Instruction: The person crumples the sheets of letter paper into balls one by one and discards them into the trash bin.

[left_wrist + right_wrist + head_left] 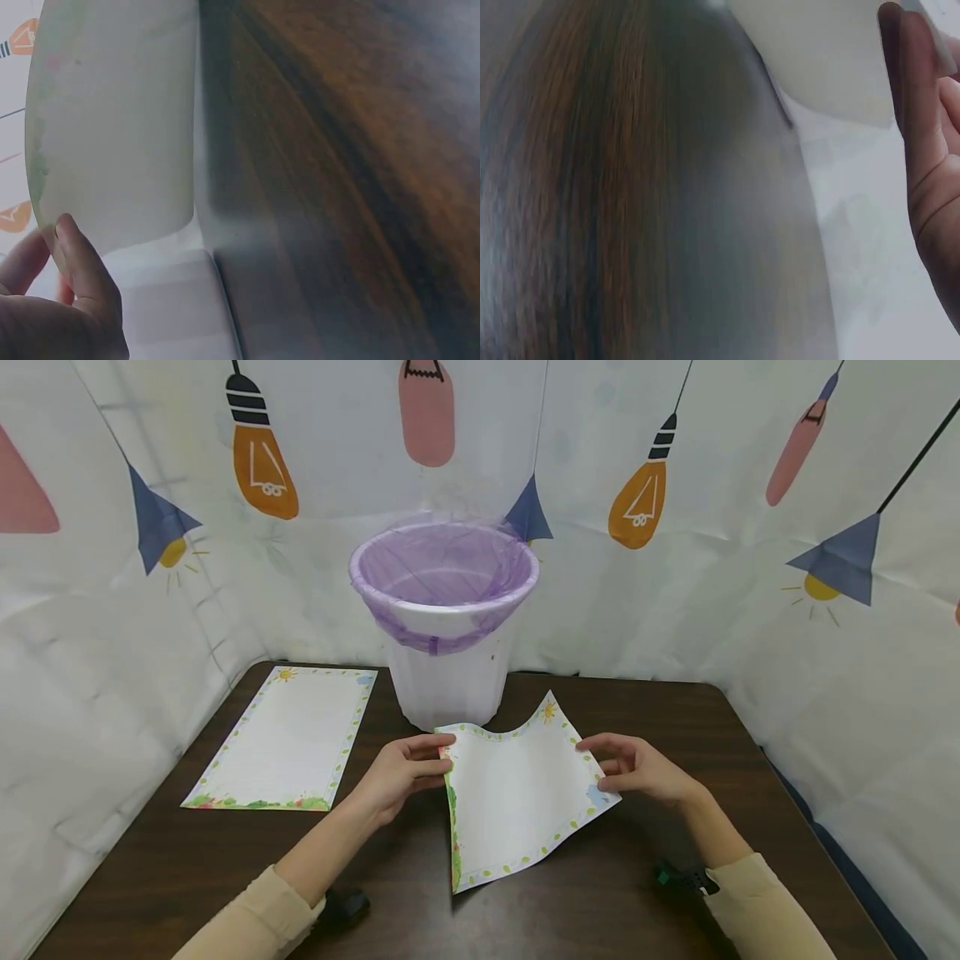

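Between the two hands a sheet of paper (517,793) with a printed border of leaves, a sun and flowers is held up, its top edge curving. The left hand (408,768) pinches its left edge near the upper corner, thumb on one face and fingers behind, as the left wrist view shows with the hand (67,300). The right hand (637,768) pinches the right edge near the printed blue patch. In the right wrist view the right hand (934,142) has the paper's edge (930,30) between thumb and fingers.
A second bordered sheet (277,739) lies flat at the left of the dark wooden table (405,918). Behind the held paper stands a white bin (450,685) with a purple liner (442,568). White curtains (720,610) printed with lamps surround the table.
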Motion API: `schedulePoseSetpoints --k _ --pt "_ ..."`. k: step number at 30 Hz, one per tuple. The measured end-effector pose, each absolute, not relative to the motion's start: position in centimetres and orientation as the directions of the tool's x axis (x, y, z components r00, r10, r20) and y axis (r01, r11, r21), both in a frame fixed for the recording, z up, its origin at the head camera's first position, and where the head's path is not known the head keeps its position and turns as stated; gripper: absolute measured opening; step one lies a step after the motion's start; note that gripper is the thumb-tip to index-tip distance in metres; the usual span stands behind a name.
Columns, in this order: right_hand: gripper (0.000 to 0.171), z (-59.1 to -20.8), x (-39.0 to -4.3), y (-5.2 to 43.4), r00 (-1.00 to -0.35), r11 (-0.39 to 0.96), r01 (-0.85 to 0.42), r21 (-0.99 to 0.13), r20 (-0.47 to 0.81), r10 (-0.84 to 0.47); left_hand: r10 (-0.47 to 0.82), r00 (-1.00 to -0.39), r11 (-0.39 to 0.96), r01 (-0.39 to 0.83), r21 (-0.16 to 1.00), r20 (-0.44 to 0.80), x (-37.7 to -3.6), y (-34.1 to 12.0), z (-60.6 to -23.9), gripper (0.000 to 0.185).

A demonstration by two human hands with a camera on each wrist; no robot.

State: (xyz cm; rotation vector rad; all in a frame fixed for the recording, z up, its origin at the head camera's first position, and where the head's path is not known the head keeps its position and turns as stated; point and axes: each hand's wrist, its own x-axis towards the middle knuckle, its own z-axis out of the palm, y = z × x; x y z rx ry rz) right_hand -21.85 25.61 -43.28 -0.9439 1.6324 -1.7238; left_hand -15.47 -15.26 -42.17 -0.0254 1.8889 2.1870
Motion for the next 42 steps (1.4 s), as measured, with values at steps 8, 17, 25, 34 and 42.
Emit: schedulePoseSetpoints --k 8,17,25,34,42 --pt "0.069 -42.7 -21.3 22.7 -0.545 -0.145 -0.005 -0.989 0.125 -0.829 0.207 -0.967 -0.153 -0.182 0.971 -0.148 -15.8 -14.5 -41.8 0.048" --pt "0.072 -43.0 -20.7 20.2 -0.523 -0.175 0.030 -0.984 0.134 -0.842 0.210 -0.969 -0.202 -0.171 0.964 -0.128 -16.0 -13.7 -41.9 0.048" --pt "0.074 -43.1 -20.8 18.2 -0.536 -0.201 0.007 -0.980 0.166 -0.828 0.168 -0.975 -0.253 -0.187 0.949 -0.147 -16.3 -12.5 -41.6 0.048" --pt "0.078 -43.1 -20.5 16.0 -0.544 -0.215 0.024 -0.976 0.167 -0.822 0.132 -0.977 -0.272 -0.199 0.941 -0.168 -16.3 -11.4 -41.4 0.045" --pt "0.079 -43.3 -20.5 14.5 -0.551 -0.235 -0.010 -0.972 0.201 -0.810 0.146 -0.974 -0.301 -0.209 0.931 -0.171 -16.3 -10.6 -41.6 0.045"
